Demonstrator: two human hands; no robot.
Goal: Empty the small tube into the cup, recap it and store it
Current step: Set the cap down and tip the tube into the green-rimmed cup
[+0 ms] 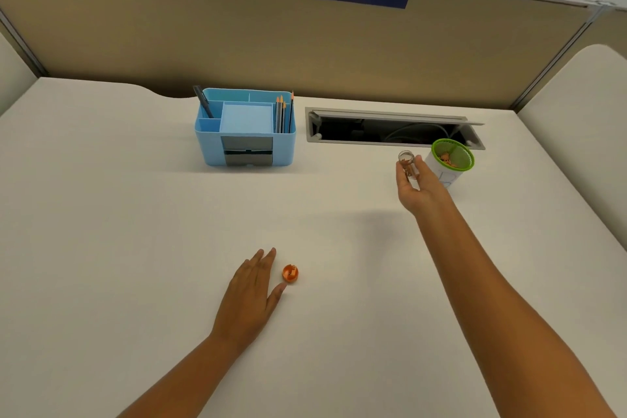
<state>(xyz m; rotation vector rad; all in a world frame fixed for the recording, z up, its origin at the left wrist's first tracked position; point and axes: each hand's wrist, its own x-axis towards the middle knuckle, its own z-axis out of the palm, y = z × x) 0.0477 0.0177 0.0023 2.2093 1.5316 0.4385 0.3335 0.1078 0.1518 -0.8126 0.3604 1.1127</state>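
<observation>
My right hand (418, 187) holds a small clear tube (407, 163) upright, its open mouth at the top, with a few orange bits still inside. Just right of it stands a white cup with a green rim (448, 176), tilted slightly, holding several orange pieces. The tube's orange cap (290, 273) lies on the desk near the front middle. My left hand (252, 288) rests flat on the desk beside the cap, fingers spread, the thumb tip almost touching it.
A blue desk organizer (245, 149) with pencils, a pen and a paper pad stands at the back centre. An open cable slot (393, 131) lies behind the cup. A tan partition wall (203, 37) closes the back of the white desk (135, 231).
</observation>
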